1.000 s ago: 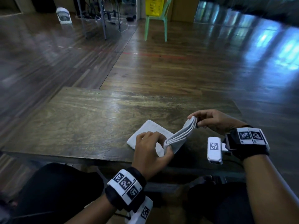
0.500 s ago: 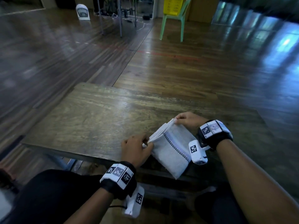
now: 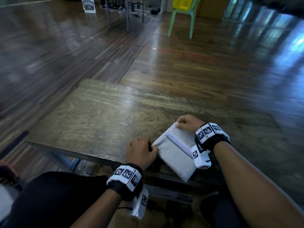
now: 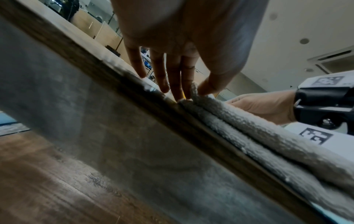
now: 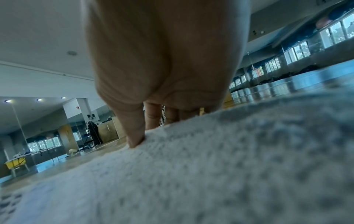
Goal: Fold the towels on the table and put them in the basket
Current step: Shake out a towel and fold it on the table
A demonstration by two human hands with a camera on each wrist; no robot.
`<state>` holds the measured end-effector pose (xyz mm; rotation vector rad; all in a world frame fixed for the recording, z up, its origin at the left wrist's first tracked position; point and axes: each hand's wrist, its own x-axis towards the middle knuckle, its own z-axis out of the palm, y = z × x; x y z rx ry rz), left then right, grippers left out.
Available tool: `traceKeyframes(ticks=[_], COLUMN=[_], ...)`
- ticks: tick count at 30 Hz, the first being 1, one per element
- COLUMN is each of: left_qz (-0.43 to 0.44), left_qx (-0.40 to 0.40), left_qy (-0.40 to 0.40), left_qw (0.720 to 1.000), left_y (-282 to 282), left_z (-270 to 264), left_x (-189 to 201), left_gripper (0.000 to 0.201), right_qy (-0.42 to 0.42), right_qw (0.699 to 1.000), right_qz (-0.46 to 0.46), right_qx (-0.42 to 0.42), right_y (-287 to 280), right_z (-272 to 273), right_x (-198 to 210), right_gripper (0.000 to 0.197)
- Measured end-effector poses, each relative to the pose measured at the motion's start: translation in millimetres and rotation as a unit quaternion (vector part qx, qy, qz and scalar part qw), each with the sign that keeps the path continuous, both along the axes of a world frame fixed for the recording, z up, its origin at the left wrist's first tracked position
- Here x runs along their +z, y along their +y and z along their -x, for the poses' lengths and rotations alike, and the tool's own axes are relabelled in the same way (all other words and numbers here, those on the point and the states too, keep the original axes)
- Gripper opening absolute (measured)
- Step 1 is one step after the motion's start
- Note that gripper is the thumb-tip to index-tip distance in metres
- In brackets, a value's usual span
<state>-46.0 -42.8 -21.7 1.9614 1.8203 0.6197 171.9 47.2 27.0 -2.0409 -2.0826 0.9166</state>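
Note:
A folded grey-white towel (image 3: 175, 152) with a checked stripe lies at the near edge of the wooden table (image 3: 102, 116), its lower part hanging over the edge. My left hand (image 3: 142, 152) pinches the towel's left corner between thumb and fingers; in the left wrist view the fingertips (image 4: 177, 94) grip the stacked layers of the towel (image 4: 249, 130). My right hand (image 3: 188, 123) pinches the far corner, and its thumb (image 5: 135, 136) presses on the towel's pile (image 5: 191, 174). No basket on the table is in view.
A green plastic chair (image 3: 181, 17) carrying a yellow basket (image 3: 182, 3) stands on the far floor. Metal legs and cables (image 3: 126, 14) and a white fan (image 3: 88, 5) are at the back left. Dark trousers (image 3: 54, 198) fill the lower left.
The raised half of the towel has been brought over and laid flat onto the other half. Both hands came down to the table's near edge, holding the two corners.

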Motion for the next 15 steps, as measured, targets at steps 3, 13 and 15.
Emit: traceKeyframes(ticks=[3,13,15], left_qz=[-0.004,0.018,0.023], left_qx=[0.000,-0.046,-0.069], left_qy=[0.008,0.057,0.085], left_qw=[1.000,0.997,0.994], left_y=[0.4,20.2,32.1], left_z=[0.8,5.1,4.6], left_x=[-1.7,8.2,15.4], left_gripper=[0.015,0.011,0.014], right_qy=[-0.023,-0.060,-0.061], right_qw=[1.000,0.998,0.998], right_qz=[-0.010,-0.023,-0.016], right_qx=[-0.003,0.025,0.018], right_y=[0.4,-13.7,-24.4], right_z=[4.2,1.3,-6.0], right_x=[-3.2,4.9,7.1], right_gripper=[0.023,0.013,0.017])
